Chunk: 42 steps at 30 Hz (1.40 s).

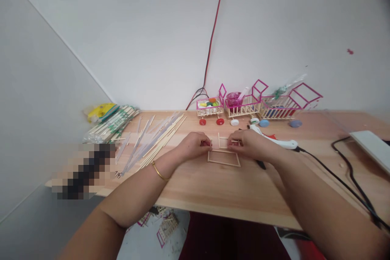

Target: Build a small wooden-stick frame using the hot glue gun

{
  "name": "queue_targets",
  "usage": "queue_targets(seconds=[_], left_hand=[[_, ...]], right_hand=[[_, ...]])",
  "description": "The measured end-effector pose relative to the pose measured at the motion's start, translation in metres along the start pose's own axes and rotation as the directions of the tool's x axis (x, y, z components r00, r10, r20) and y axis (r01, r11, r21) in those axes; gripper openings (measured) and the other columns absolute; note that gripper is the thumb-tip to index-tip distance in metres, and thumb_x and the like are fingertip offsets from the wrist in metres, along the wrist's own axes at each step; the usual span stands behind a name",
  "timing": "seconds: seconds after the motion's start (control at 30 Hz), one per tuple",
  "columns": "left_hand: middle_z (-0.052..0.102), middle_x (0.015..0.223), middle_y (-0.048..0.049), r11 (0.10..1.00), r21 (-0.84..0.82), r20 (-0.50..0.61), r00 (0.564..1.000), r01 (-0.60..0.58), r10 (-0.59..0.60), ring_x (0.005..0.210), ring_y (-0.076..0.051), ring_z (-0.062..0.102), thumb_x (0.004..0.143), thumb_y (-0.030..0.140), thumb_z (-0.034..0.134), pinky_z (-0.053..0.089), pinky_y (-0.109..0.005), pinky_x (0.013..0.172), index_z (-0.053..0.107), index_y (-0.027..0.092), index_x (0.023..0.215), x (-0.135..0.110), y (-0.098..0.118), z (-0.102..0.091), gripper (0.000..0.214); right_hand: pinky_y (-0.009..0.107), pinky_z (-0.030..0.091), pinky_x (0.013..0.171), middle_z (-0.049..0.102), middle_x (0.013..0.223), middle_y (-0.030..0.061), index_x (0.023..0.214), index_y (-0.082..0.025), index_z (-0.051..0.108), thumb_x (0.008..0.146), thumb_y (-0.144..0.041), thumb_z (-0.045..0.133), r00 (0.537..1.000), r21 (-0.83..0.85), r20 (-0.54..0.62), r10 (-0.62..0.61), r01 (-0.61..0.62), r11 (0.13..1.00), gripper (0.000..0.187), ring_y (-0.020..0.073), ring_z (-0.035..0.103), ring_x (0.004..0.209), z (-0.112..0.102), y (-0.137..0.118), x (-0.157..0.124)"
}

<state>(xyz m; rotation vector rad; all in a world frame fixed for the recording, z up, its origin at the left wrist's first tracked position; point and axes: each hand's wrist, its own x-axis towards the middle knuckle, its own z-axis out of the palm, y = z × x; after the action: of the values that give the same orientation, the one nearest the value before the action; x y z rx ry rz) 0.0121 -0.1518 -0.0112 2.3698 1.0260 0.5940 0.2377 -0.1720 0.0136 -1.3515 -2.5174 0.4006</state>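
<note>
Low over the wooden table, my right hand (251, 143) has its fingers closed on a small frame of thin wooden sticks (223, 147), whose right part they cover. My left hand (195, 145) is pinched just to the left of it; whatever lies between its fingertips is too small to make out. A rectangular stick frame (224, 165) lies flat on the table just below both hands. Beside my right hand rests a white glue gun (284, 144) with a red trigger and a black cord, its front partly hidden by the hand.
Loose sticks (164, 140) and grey strips lie left of my hands, near bagged stick bundles (117, 122). Three small stick carts (210, 109) with purple trim stand along the wall. A white device (371, 148) and black cables (350, 166) are at right. More stick pieces (168, 227) lie below the table.
</note>
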Motion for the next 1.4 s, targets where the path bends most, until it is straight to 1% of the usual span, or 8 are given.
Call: queue_targets(seconds=[0.13,0.3,0.47,0.6,0.73,0.87,1.07,1.4], left_hand=[[0.058,0.068,-0.0006,1.0,0.011,0.0,1.0,-0.008,0.008,0.063,-0.009,0.051,0.072,0.022,0.061,0.037,-0.02,0.059,0.066,0.014,0.074,0.0,0.0,0.0,0.01],[0.058,0.068,-0.0003,0.999,0.033,0.004,1.0,-0.026,0.026,0.064,-0.009,0.051,0.072,0.022,0.06,0.037,-0.019,0.06,0.066,0.014,0.074,0.0,-0.002,0.0,0.01],[0.058,0.068,0.0,0.999,0.026,-0.001,1.0,-0.02,0.02,0.064,-0.009,0.051,0.072,0.022,0.06,0.037,-0.019,0.06,0.066,0.015,0.075,0.001,-0.004,0.002,0.01],[0.059,0.069,-0.0005,1.0,0.011,-0.004,1.0,-0.019,0.019,0.064,-0.009,0.052,0.072,0.022,0.06,0.038,-0.019,0.06,0.066,0.014,0.074,0.001,-0.004,0.005,0.01],[0.059,0.07,-0.001,1.0,0.005,-0.024,1.0,-0.019,0.019,0.064,-0.009,0.051,0.072,0.02,0.06,0.038,-0.019,0.061,0.066,0.014,0.074,0.002,-0.004,0.006,0.009],[0.059,0.069,-0.0005,1.0,-0.01,-0.027,1.0,-0.002,0.001,0.063,-0.009,0.051,0.072,0.02,0.06,0.037,-0.019,0.06,0.066,0.014,0.073,0.003,-0.004,0.005,0.009],[0.057,0.067,0.0001,0.999,-0.04,-0.027,1.0,0.015,-0.016,0.062,-0.009,0.049,0.072,0.021,0.06,0.036,-0.019,0.058,0.065,0.013,0.071,0.004,-0.004,0.005,0.009],[0.058,0.069,-0.0003,0.997,-0.063,-0.023,0.999,0.037,-0.038,0.062,-0.009,0.049,0.072,0.022,0.059,0.035,-0.019,0.057,0.066,0.013,0.073,0.004,-0.004,0.004,0.011]], right_hand=[[0.025,0.037,0.059,0.066,0.071,0.003,0.071,-0.022,0.067,0.071,-0.024,0.054,0.998,-0.057,0.067,-0.002,0.006,0.998,0.012,0.0164,0.056,0.065,0.008,0.0,0.001],[0.024,0.035,0.057,0.066,0.068,0.0035,0.067,-0.021,0.065,0.073,-0.024,0.052,0.997,-0.133,0.073,0.003,0.006,0.991,0.015,0.0156,0.055,0.062,0.018,0.002,0.003],[0.023,0.034,0.058,0.065,0.072,0.0058,0.07,-0.018,0.064,0.075,-0.024,0.048,0.996,-0.182,0.088,0.017,-0.001,0.983,0.017,0.0153,0.054,0.064,0.018,0.001,0.004],[0.023,0.034,0.06,0.066,0.077,0.0064,0.072,-0.018,0.063,0.076,-0.027,0.048,0.994,-0.186,0.09,0.062,-0.044,0.982,0.018,0.0155,0.054,0.066,0.016,0.001,0.004],[0.023,0.034,0.061,0.065,0.077,0.0062,0.071,-0.018,0.062,0.076,-0.027,0.048,0.994,-0.196,0.076,0.08,-0.064,0.979,0.018,0.016,0.055,0.068,0.017,0.002,0.005],[0.024,0.034,0.061,0.065,0.076,0.0061,0.071,-0.018,0.062,0.076,-0.027,0.048,0.994,-0.202,0.075,0.085,-0.069,0.977,0.018,0.0162,0.055,0.068,0.018,0.004,0.006],[0.024,0.034,0.062,0.065,0.076,0.0056,0.072,-0.019,0.062,0.075,-0.029,0.049,0.995,-0.166,0.072,0.067,-0.054,0.985,0.017,0.0161,0.055,0.068,0.02,0.007,0.005],[0.023,0.034,0.058,0.065,0.074,0.006,0.07,-0.018,0.061,0.076,-0.028,0.047,0.994,-0.152,0.076,0.077,-0.065,0.986,0.018,0.0153,0.053,0.065,0.016,0.003,0.004]])
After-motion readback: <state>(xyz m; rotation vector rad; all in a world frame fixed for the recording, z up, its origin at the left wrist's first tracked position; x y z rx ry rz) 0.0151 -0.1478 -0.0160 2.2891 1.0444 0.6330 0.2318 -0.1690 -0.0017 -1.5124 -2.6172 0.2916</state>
